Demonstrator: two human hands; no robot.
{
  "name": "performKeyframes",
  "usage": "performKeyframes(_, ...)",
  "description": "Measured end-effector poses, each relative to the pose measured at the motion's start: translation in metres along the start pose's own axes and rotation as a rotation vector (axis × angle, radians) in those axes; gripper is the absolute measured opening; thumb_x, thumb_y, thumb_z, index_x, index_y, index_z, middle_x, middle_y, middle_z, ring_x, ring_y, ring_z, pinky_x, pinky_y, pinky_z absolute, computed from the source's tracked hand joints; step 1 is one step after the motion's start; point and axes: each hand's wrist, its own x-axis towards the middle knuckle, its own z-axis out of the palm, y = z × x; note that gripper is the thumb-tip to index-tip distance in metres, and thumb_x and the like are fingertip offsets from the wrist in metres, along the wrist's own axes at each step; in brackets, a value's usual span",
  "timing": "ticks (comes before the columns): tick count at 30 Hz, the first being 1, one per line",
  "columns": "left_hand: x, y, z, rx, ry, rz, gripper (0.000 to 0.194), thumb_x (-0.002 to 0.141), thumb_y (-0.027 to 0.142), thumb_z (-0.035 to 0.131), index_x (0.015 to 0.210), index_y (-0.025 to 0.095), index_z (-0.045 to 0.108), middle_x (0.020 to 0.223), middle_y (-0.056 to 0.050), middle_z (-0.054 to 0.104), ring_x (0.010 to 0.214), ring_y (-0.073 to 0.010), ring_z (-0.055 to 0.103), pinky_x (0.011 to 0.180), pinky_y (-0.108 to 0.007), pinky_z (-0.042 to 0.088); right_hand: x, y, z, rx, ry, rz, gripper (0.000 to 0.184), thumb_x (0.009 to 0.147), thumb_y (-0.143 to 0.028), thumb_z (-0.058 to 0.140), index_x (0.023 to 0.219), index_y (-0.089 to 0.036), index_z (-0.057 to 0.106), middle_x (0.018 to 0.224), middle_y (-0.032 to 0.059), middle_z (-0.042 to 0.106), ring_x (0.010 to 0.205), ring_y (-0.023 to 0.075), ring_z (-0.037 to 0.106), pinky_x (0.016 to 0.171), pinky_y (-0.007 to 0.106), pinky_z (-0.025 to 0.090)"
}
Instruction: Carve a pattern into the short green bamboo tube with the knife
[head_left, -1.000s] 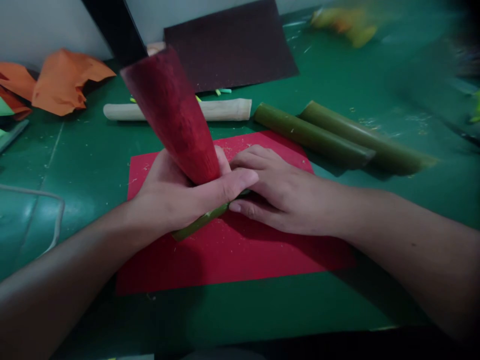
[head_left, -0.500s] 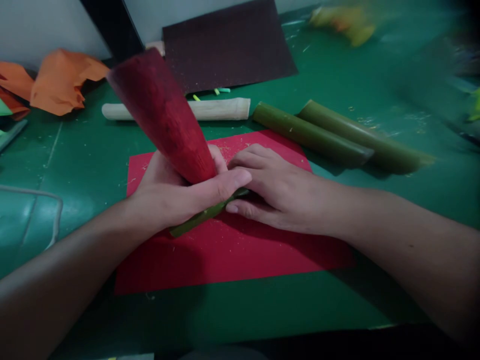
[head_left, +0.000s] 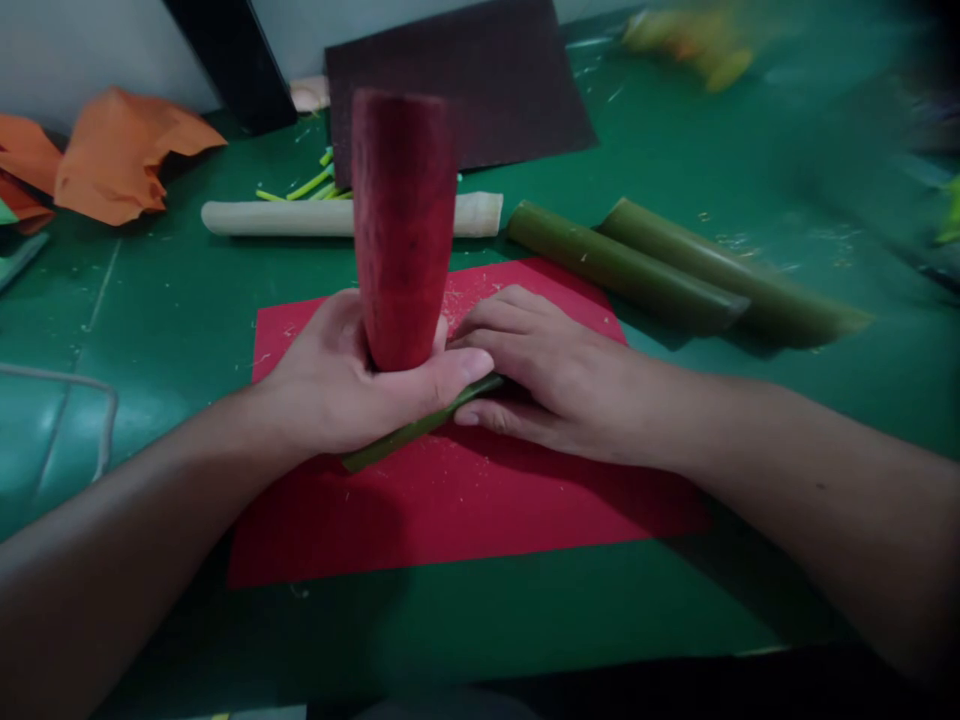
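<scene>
My left hand [head_left: 352, 395] is closed around a thick red wooden handle [head_left: 403, 240] that stands nearly upright. Whatever working end this tool has is hidden below the hand. Beneath my fingers a green bamboo strip [head_left: 390, 447] slants across a red sheet [head_left: 450, 530]. My right hand [head_left: 547, 375] grips the far part of that strip, thumb on the near side and fingers curled over the other. The two hands are close together, and the left thumb reaches toward the right fingers. Pale shavings are scattered on the sheet.
Behind the sheet lie a peeled pale bamboo stick [head_left: 277, 218] and two green bamboo pieces [head_left: 630, 265]. A dark sheet [head_left: 480, 90] leans at the back beside a black post [head_left: 232, 65]. Crumpled orange paper [head_left: 124, 160] sits at the left of the green table [head_left: 525, 630].
The red handle has swung from leaning left to nearly upright, my left hand turning with it. My right hand and the bamboo strip have hardly moved.
</scene>
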Motion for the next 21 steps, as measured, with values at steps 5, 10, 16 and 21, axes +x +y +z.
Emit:
performKeyframes(5, -0.0023, -0.0033, -0.0009, -0.05, -0.024, 0.006, 0.039, 0.085, 0.032, 0.072, 0.053, 0.018, 0.054, 0.045, 0.005, 0.046, 0.037, -0.0045, 0.037, 0.033, -0.02, 0.026, 0.0001, 0.0, -0.0003, 0.011, 0.0, 0.012, 0.032, 0.099, -0.043, 0.058, 0.106, -0.013, 0.067, 0.105, 0.0131, 0.063, 0.098, 0.0262, 0.057, 0.092, 0.044, 0.045)
performKeyframes(10, -0.0039, -0.0089, 0.001, -0.122, 0.032, 0.086, 0.036, 0.088, 0.04, 0.074, 0.06, 0.019, 0.064, 0.055, 0.003, 0.059, 0.046, -0.006, 0.049, 0.041, -0.019, 0.037, -0.0015, -0.0023, -0.0018, 0.011, 0.004, 0.013, 0.028, 0.098, -0.041, 0.059, 0.104, -0.015, 0.066, 0.104, 0.0117, 0.063, 0.096, 0.0251, 0.056, 0.09, 0.043, 0.046)
performKeyframes(16, 0.0, -0.0068, 0.0051, -0.212, 0.111, 0.139, 0.04, 0.088, 0.044, 0.073, 0.061, 0.016, 0.065, 0.051, 0.001, 0.056, 0.044, -0.0063, 0.048, 0.041, -0.02, 0.038, -0.0001, -0.0035, -0.0015, 0.004, -0.009, 0.028, 0.031, 0.098, -0.042, 0.059, 0.108, -0.014, 0.068, 0.104, 0.0117, 0.062, 0.096, 0.0247, 0.054, 0.088, 0.042, 0.046)
performKeyframes(21, 0.0001, -0.0077, 0.0058, -0.179, 0.068, 0.134, 0.033, 0.088, 0.037, 0.074, 0.063, 0.017, 0.066, 0.053, 0.002, 0.058, 0.045, -0.0064, 0.05, 0.042, -0.02, 0.038, -0.0008, -0.0035, -0.0028, 0.012, -0.014, 0.035, 0.029, 0.099, -0.041, 0.058, 0.104, -0.014, 0.066, 0.105, 0.0125, 0.062, 0.096, 0.025, 0.055, 0.088, 0.042, 0.047)
